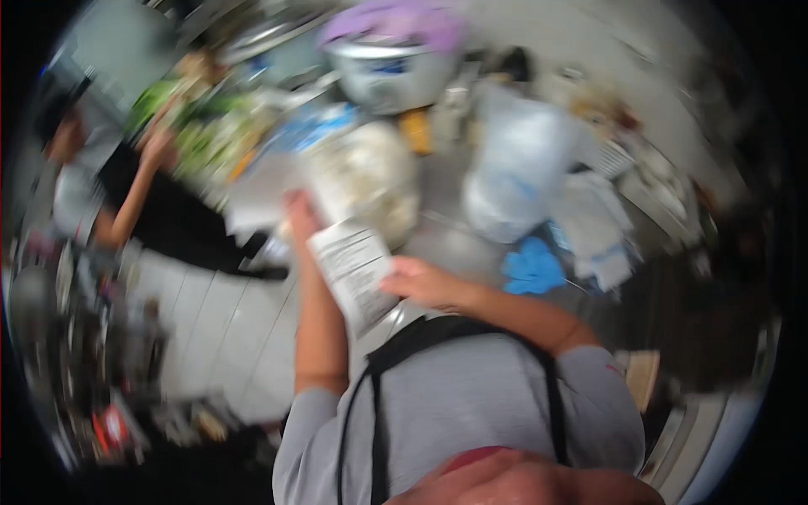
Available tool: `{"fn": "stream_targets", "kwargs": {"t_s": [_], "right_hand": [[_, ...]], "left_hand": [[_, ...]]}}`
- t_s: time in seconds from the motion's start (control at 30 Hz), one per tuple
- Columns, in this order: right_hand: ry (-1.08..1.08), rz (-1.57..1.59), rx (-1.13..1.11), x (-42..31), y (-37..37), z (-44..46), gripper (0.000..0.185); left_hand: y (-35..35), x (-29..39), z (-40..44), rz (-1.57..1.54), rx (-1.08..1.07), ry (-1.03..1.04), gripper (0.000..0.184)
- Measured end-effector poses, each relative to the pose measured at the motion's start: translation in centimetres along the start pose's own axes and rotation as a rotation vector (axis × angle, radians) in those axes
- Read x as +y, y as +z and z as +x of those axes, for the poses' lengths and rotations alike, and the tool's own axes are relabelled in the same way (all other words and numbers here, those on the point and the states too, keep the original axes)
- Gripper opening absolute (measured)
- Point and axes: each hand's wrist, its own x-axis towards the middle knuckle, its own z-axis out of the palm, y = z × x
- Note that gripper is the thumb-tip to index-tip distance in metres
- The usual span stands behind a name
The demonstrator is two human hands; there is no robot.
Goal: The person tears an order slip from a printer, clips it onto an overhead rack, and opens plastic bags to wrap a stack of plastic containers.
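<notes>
Pinching the printed white packet in front of the silver pot: right hand, fingers nearly closed; left hand, grip too blurred to tell. Light pressure should limit creasing.

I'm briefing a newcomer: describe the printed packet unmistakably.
Find the wearer's grey shirt at bottom centre. Just above it, the right hand holds a white packet. Dark printed lines set it apart from the bulging pale bag beyond.

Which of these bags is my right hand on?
The white packet with rows of dark print; your right hand grips its edge. The cloudy plastic bag and the bag of pale contents sit farther off, untouched by that hand.
</notes>
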Motion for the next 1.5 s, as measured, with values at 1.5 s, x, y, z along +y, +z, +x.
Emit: {"fn": "stream_targets", "kwargs": {"t_s": [1.5], "right_hand": [[-0.992, -1.076, 1.302, -45.2, -21.6, -25.4, 0.042]], "left_hand": [[1.3, -5.5, -8.0, -0.484, -0.249, -0.337, 0.008]]}}
